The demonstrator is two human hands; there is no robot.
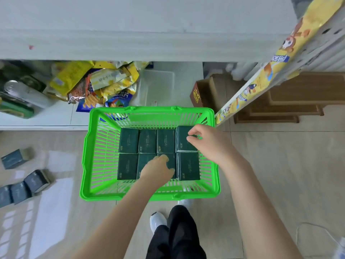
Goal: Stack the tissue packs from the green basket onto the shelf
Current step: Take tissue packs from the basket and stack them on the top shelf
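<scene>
Left hand [157, 170] grips a near-row tissue pack [172, 164] in the green basket [149, 110]. Right hand [207, 141] pinches the far-corner pack [182, 141] beneath it. Pack print too blurred to read

Both arms extended down; left hand [158, 170] fingers curled downward; right hand [204, 142] fingers pinched.

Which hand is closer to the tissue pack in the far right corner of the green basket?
The right hand. Its fingers pinch the right edge of that corner pack. The left hand rests on the near row, one pack over to the left.
</scene>
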